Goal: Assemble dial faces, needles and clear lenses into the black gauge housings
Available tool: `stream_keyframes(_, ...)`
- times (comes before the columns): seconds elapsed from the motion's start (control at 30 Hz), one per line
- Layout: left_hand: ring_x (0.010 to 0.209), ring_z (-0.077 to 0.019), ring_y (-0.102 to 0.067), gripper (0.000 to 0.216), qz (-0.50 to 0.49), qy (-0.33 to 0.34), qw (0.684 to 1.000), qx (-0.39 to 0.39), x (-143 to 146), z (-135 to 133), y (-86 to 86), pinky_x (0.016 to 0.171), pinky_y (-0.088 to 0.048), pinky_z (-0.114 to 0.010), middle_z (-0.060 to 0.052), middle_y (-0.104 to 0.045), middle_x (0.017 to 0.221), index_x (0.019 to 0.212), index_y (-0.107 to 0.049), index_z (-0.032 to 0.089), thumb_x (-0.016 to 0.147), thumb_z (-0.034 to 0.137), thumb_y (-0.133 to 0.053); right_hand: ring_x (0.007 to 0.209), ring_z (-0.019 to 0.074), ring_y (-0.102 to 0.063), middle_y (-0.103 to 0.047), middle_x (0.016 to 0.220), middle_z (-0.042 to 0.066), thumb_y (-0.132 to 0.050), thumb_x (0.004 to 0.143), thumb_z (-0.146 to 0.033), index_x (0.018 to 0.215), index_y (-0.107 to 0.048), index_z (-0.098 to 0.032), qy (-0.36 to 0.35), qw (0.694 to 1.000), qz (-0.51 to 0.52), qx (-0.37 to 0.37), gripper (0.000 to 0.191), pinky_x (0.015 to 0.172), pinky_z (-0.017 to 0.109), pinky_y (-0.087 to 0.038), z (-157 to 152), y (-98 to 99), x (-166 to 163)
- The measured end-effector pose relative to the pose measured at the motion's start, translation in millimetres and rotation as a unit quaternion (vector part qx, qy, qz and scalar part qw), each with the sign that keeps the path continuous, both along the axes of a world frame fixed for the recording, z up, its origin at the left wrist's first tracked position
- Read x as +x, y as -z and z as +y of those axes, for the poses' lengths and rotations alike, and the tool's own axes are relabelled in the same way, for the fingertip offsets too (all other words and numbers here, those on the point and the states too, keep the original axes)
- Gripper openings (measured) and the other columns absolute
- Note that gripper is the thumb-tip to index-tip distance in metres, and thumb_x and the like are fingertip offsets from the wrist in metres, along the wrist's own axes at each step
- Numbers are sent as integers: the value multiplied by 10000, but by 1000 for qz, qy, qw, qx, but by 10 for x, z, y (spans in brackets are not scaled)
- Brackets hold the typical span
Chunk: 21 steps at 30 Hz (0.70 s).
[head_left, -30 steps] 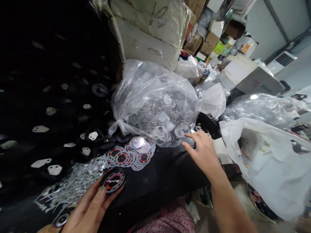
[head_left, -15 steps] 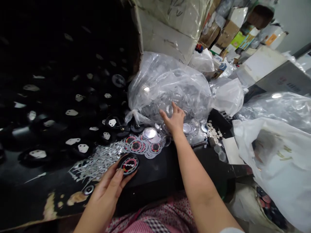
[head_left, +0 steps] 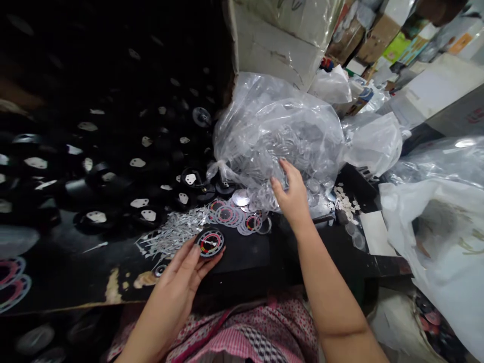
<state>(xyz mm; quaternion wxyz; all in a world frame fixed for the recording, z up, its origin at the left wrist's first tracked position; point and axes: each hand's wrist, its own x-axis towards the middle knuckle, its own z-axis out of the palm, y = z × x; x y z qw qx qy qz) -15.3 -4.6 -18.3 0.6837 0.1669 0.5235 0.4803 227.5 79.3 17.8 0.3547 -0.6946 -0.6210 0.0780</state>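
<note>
My left hand (head_left: pixel 180 276) grips a round black gauge (head_left: pixel 209 243) with a red-ringed dial, holding it at the front of the dark table (head_left: pixel 245 252). My right hand (head_left: pixel 292 194) reaches into the mouth of a clear plastic bag (head_left: pixel 280 126) full of round transparent lenses. Its fingers curl among the lenses; whether they hold one is hidden. A small fan of printed dial faces (head_left: pixel 236 218) lies just left of that hand, beside a loose clear lens (head_left: pixel 240 197).
Black round housings (head_left: pixel 143 176) with white tabs cover the table's left side. A heap of thin metal needles (head_left: pixel 172 234) lies by my left hand. White plastic bags (head_left: pixel 438 237) and cardboard boxes (head_left: pixel 280 35) crowd the right and back.
My right hand has travelled left from the table edge to the lens bag and now digs in it. The view has shifted right; the left hand keeps the gauge.
</note>
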Motion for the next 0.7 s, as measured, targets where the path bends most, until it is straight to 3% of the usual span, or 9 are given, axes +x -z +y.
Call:
stream_keyframes(0.03,1082,-304,-720,393,-5,6,1000,-4,-16,-7,-18,1049,-543,-488,-77,-757,1177,1047,-740,222,769,493,-796,1199,249,-614,-655,1277,122,-490,998,-380,1292,-605,-214,-14,1000,7,2,357,1046,436,-487,-188,-21,-22)
stream_keyframes(0.1,1064,-307,-719,397,-16,17,1000,-12,-34,-17,-52,1014,-569,-471,-87,-760,1145,998,-747,199,746,498,-813,941,225,-682,-703,1049,87,-510,988,-379,1146,-679,-221,-51,996,7,-77,279,894,401,-559,-532,-8,-106)
stream_keyframes(0.2,1061,-303,-708,387,-35,39,998,-20,-22,-28,-89,973,-592,-459,-85,-759,1126,973,-750,187,739,486,-821,1055,289,-664,-669,1145,116,-672,899,-377,1233,-654,-214,-60,983,-53,-163,372,932,476,-553,-827,120,-237)
stream_keyframes(0.27,1076,-298,-699,369,-49,57,997,-26,-4,-38,-105,967,-592,-458,-89,-759,1141,1000,-753,187,766,469,-805,1144,306,-639,-662,1193,130,-690,889,-322,1276,-639,-212,-65,984,-62,-155,405,992,501,-529,-876,211,-255)
stream_keyframes(0.33,1064,-290,-705,328,-69,70,995,-36,3,-52,-112,964,-589,-459,-96,-770,1115,982,-759,181,792,447,-788,1148,290,-645,-679,1185,133,-639,917,-271,1220,-677,-208,-70,990,-36,-116,311,1018,482,-522,-875,252,-225)
stream_keyframes(0.43,1008,-269,-727,283,-107,91,989,-54,-13,-74,-104,957,-585,-446,-104,-789,1037,940,-767,164,835,426,-752,1100,267,-660,-697,1133,135,-539,967,-253,1127,-711,-196,-55,996,4,-63,241,1012,459,-523,-882,185,-224)
stream_keyframes(0.5,982,-251,-736,276,-122,99,986,-62,-25,-89,-95,947,-587,-422,-103,-794,1042,973,-773,167,861,416,-728,984,229,-685,-715,1054,100,-517,987,-264,1139,-703,-216,-60,993,82,-66,245,926,407,-565,-910,78,-333)
stream_keyframes(0.6,986,-241,-742,304,-128,93,985,-66,-22,-115,-97,915,-601,-387,-88,-796,1078,1012,-781,197,863,454,-719,862,171,-686,-720,985,37,-554,982,-254,1194,-695,-264,-148,959,209,-119,254,823,321,-588,-959,-68,-626)
stream_keyframes(0.7,1096,-275,-717,387,-98,85,991,-31,-9,-146,-111,910,-606,-383,-78,-774,1184,1054,-777,236,802,530,-758,948,168,-659,-660,1068,57,-555,982,-231,1247,-696,-269,-207,954,178,-122,302,904,331,-565,-979,-121,-855)
